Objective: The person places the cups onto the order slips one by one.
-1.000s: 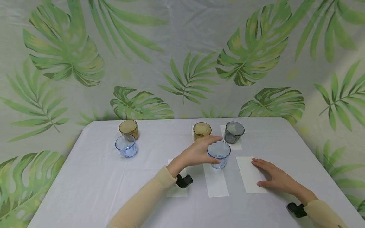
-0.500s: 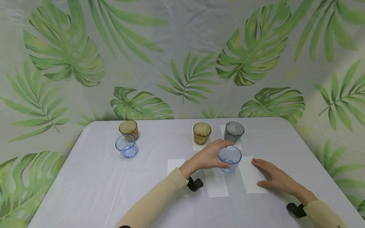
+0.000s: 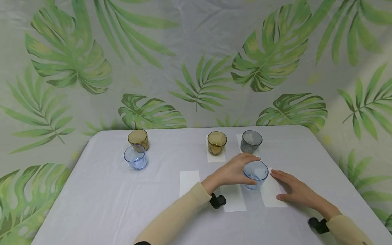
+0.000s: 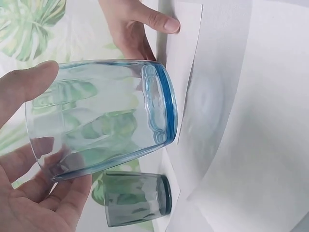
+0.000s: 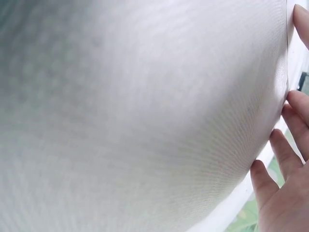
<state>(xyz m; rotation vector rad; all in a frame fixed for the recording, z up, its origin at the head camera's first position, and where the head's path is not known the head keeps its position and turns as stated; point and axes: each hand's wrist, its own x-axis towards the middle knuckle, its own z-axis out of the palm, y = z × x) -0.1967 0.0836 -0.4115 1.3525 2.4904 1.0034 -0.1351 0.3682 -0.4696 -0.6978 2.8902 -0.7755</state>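
My left hand (image 3: 231, 173) grips a clear blue glass tumbler (image 3: 256, 177) near its rim, thumb on one side and fingers on the other. In the left wrist view the tumbler (image 4: 104, 113) shows its thick blue base held above the table. It overlaps the far end of the rightmost front white paper (image 3: 271, 196) in the head view. Beside that paper my right hand (image 3: 295, 190) rests on the table with loosely bent fingers, fingertips at its right edge and nothing held. The right wrist view shows those fingertips (image 5: 277, 140) against the white surface.
At the back, an amber glass (image 3: 217, 143) and a grey glass (image 3: 251, 142) stand on white papers. Two more front papers (image 3: 234, 200) (image 3: 189, 180) lie to the left. Another amber glass (image 3: 137, 136) and a second blue glass (image 3: 135, 158) stand at far left.
My left hand has carried the blue tumbler rightward and toward the front, from over the middle paper to the rightmost one. My right hand has stayed still.
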